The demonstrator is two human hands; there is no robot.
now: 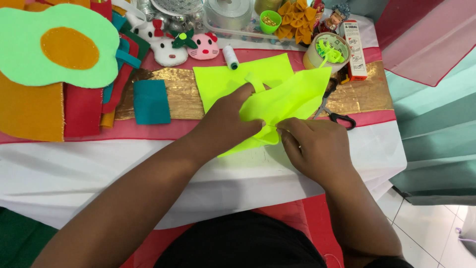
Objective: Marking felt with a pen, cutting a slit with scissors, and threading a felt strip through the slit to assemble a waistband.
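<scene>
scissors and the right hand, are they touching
Apart. The head view shows bare gold cloth between the scissors and the right hand, which pinches the neon yellow felt.

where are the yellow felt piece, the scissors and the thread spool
yellow felt piece (292, 97), head view, on its flat upper part above the hands
scissors (342, 119), head view, on the black handle loop
thread spool (230, 56), head view, on the white wound middle

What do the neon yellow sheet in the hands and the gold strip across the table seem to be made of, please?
The neon yellow sheet looks like felt: matte, soft and holding folds without sharp creases. The gold strip looks like metallic foil or lamé fabric, shiny and finely crinkled; which one is unclear.
</scene>
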